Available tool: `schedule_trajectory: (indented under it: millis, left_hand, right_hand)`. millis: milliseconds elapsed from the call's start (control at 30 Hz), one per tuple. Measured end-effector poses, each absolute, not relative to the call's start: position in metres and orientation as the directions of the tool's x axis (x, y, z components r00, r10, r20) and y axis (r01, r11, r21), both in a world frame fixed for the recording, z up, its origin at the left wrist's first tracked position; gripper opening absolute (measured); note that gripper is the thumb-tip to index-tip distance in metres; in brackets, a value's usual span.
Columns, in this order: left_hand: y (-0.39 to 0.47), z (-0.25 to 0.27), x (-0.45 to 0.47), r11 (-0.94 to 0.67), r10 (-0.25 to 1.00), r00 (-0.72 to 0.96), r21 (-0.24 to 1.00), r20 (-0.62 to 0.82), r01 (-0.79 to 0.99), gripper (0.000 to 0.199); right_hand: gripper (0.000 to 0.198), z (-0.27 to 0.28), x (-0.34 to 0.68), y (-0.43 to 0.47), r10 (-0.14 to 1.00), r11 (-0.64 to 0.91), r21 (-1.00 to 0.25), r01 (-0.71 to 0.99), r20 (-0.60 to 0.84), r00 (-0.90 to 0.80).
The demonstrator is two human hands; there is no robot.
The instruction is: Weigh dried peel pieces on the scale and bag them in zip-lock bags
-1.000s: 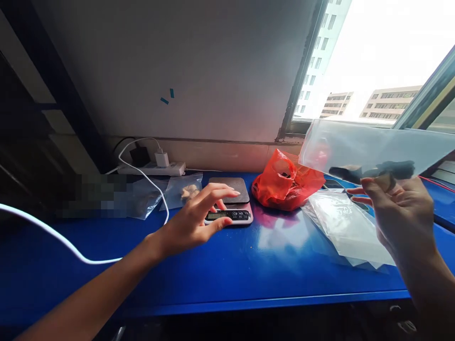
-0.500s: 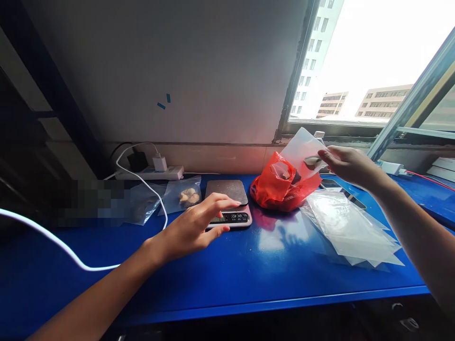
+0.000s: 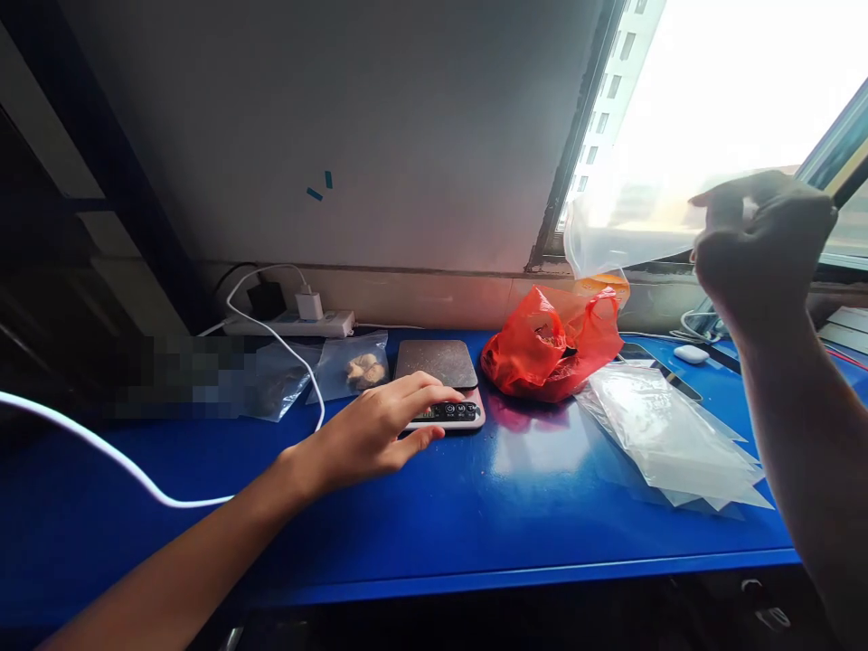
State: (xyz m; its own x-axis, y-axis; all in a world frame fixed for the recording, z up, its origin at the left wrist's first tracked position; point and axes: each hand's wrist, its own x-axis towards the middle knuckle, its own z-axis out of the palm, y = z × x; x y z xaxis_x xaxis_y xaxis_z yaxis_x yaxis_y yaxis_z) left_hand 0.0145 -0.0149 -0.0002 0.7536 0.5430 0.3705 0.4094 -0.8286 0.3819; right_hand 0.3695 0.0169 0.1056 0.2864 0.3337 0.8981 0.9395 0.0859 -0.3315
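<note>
My left hand (image 3: 386, 420) rests over the front of a digital kitchen scale (image 3: 434, 362), palm down with the fingers apart and holding nothing. Its fingertips lie close to the scale's buttons, and it partly covers the display. High at the right, before the window, my right hand (image 3: 759, 235) grips a translucent plastic bag (image 3: 630, 244) by one end. The bag stretches left and hangs over a red plastic bag (image 3: 529, 353), which stands with its mouth bunched. Something orange shows at the hanging bag's lower end; I cannot tell what it is.
Flat clear bags (image 3: 644, 425) lie stacked at the right, partly over a dark phone-like slab. Left of the scale is a clear bag with pale brown pieces (image 3: 366, 369). A white cable (image 3: 136, 466) crosses the blue table from a power strip (image 3: 285, 323).
My right hand has risen up and to the right, lifting the translucent bag off the red bag's side. My left hand has stayed over the scale.
</note>
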Motion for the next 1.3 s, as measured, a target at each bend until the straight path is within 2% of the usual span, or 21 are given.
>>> schedule_trajectory:
  millis: [33,67,133,167,267,333,400,533,800,1033,1133,1200,1300]
  left_hand:
    - [-0.015,-0.001,0.015,-0.816,0.560,0.735,0.405,0.382,0.412,0.036]
    - [-0.014,-0.002,0.015,-0.794,0.591,0.703,0.440,0.395,0.420,0.035]
    - [-0.011,-0.004,0.014,-0.712,0.682,0.600,0.565,0.418,0.416,0.040]
    - [-0.009,-0.005,0.014,-0.650,0.736,0.534,0.653,0.415,0.389,0.046]
    - [0.000,-0.007,0.011,-0.416,0.871,0.359,0.893,0.336,0.174,0.063]
    - [0.005,-0.006,0.009,-0.289,0.923,0.270,0.957,0.275,0.013,0.060]
    - [0.011,-0.005,0.006,-0.222,0.957,0.164,0.969,0.238,-0.111,0.050]
    - [0.021,-0.004,0.003,-0.173,0.983,0.021,0.965,0.180,-0.199,0.041]
    - [0.019,-0.002,0.005,-0.079,0.990,0.107,0.984,0.097,-0.162,0.039]
    - [0.027,-0.004,-0.003,-0.123,0.987,0.071,0.961,0.145,-0.249,0.032]
    - [0.022,0.001,-0.006,-0.120,0.980,0.126,0.962,0.154,-0.244,0.025]
    - [0.016,0.003,-0.005,-0.133,0.964,0.204,0.972,0.172,-0.192,0.020]
    - [0.009,0.005,-0.003,-0.212,0.919,0.329,0.975,0.220,-0.059,0.016]
  right_hand:
    - [0.030,0.102,0.361,0.012,0.327,0.207,-0.406,0.890,0.886,0.328]
    - [0.028,0.096,0.350,0.007,0.377,0.336,-0.475,0.813,0.859,0.346]
    - [0.023,0.082,0.324,-0.002,0.556,0.550,-0.593,0.588,0.785,0.272]
    - [0.019,0.072,0.311,-0.005,0.636,0.604,-0.643,0.472,0.745,0.200]
    - [0.016,0.043,0.273,-0.011,0.757,0.635,-0.745,0.202,0.653,0.028]
    - [0.017,0.024,0.256,-0.012,0.796,0.604,-0.790,0.102,0.603,-0.039]
    - [0.018,0.009,0.245,-0.013,0.833,0.552,-0.833,0.035,0.548,-0.082]
    - [0.021,-0.008,0.243,-0.014,0.876,0.467,-0.883,-0.051,0.469,-0.109]
    - [0.025,-0.019,0.242,-0.011,0.890,0.439,-0.888,-0.136,0.451,-0.071]
    - [0.024,-0.023,0.251,-0.006,0.862,0.472,-0.873,-0.123,0.486,-0.143]
    - [0.034,-0.013,0.260,-0.008,0.840,0.535,-0.835,-0.130,0.542,-0.025]
    - [0.031,-0.003,0.267,-0.011,0.837,0.547,-0.830,-0.106,0.546,0.041]
    - [0.022,0.012,0.279,-0.018,0.864,0.495,-0.867,-0.061,0.499,-0.068]
